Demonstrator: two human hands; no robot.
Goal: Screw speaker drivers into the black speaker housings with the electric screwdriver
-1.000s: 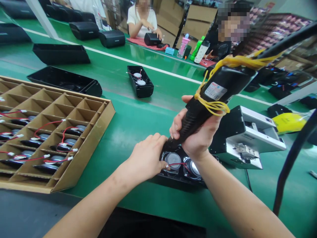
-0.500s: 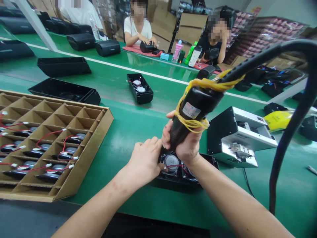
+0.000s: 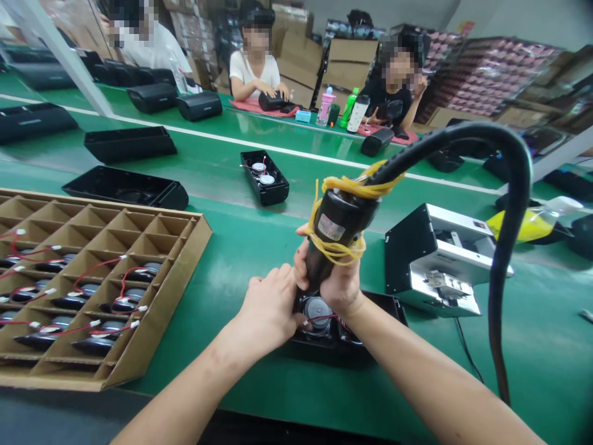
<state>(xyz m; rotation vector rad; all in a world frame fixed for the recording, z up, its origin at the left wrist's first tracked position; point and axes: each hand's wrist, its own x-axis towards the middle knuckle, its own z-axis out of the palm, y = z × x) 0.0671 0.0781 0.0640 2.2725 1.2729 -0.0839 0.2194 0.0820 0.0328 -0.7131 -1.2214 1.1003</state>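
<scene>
My right hand [image 3: 340, 281] is wrapped round a black power screwdriver [image 3: 331, 232] with yellow bands and a thick black cable. The tool stands tilted over a black speaker housing [image 3: 393, 304] on the green table, and its tip is hidden behind my hands. Inside the housing sit two round speakers; the left one [image 3: 317, 312] shows with a red wire across it. At the housing's left end is my left hand [image 3: 273, 303], its fingers curled beside the tool's lower end; what they grip is hidden.
Left, a cardboard divider box [image 3: 162, 327] holds several speakers. A silver and black machine [image 3: 417, 259] stands right, under the looping cable [image 3: 503, 259]. Farther back lie an open housing with two speakers [image 3: 265, 179] and an empty-looking one [image 3: 125, 188]. People sit across the table.
The view has shifted slightly. The screwdriver's upper end and its cable have swung left, bringing the tool more upright. My left hand remains by the housing's left end.
</scene>
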